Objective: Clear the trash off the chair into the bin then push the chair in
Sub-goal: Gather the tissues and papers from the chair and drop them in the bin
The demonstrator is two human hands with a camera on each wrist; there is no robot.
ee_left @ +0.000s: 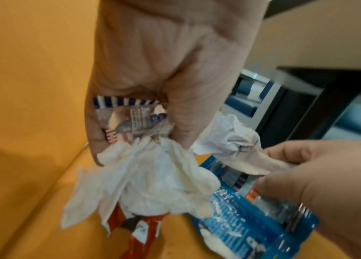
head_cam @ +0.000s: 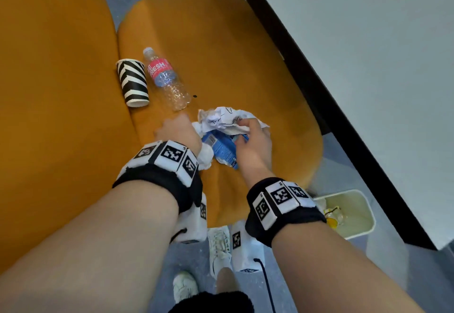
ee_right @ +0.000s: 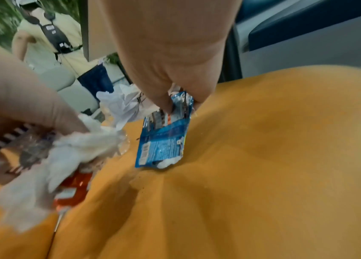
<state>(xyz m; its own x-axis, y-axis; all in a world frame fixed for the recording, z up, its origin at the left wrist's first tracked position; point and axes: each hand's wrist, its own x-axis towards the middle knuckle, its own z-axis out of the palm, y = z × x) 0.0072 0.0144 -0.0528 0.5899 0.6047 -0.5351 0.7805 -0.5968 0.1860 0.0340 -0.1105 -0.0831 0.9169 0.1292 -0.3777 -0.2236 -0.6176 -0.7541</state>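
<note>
On the orange chair seat (head_cam: 245,62) my left hand (head_cam: 177,128) grips a white tissue (ee_left: 152,184) together with a striped clear wrapper (ee_left: 128,119); a red wrapper (ee_left: 139,231) hangs beneath them. Beside it, my right hand (head_cam: 247,132) pinches a blue wrapper (head_cam: 222,149) and a crumpled sheet of paper (head_cam: 226,118), both low over the seat. Farther back on the seat lie a black-and-white striped paper cup (head_cam: 134,82) and a clear plastic bottle (head_cam: 167,79) with a pink label. The pale bin (head_cam: 368,224) stands on the floor to the right, some trash inside.
A white table with a black edge (head_cam: 319,87) runs along the right, close to the chair and above the bin. The chair's orange backrest (head_cam: 49,91) fills the left. My feet (head_cam: 218,246) stand on grey floor below. Another person (ee_right: 53,35) stands in the background.
</note>
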